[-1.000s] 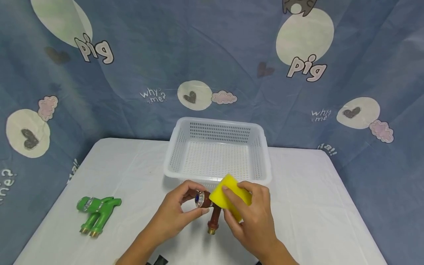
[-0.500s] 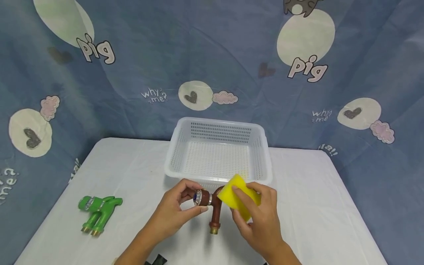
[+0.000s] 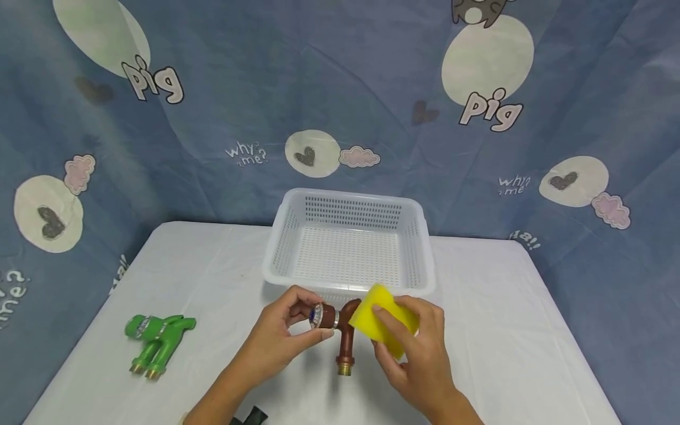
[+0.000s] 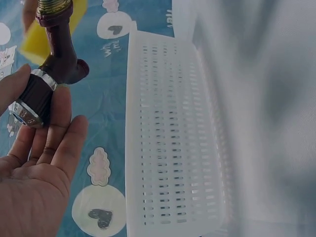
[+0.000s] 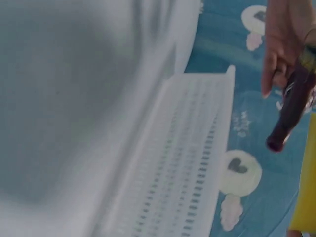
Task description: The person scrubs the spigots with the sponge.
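In the head view my left hand [image 3: 278, 336] holds a brown faucet [image 3: 347, 339] by its knob end, thumb below and fingers behind. The knob has a sparkling silver band and a blue centre. The faucet's brass threaded end points down. My right hand [image 3: 417, 348] pinches a yellow sponge [image 3: 383, 319], bent in the fingers, its left edge right at the faucet's body. The left wrist view shows the faucet [image 4: 59, 44] between thumb and fingers, the sponge [image 4: 37, 44] behind it. In the right wrist view the sponge [image 5: 307, 182] fills the right edge.
A white perforated basket [image 3: 347, 283] stands behind the hands. At the left of the white table [image 3: 510, 330] lies a green faucet [image 3: 159, 339] with two brass ends. A black object [image 3: 257, 415] shows at the bottom edge. A blue printed cloth [image 3: 340, 71] hangs behind.
My right hand has moved slightly right with the sponge, uncovering more of the faucet's body, then dipped a little. My left hand and the faucet have shifted only slightly.
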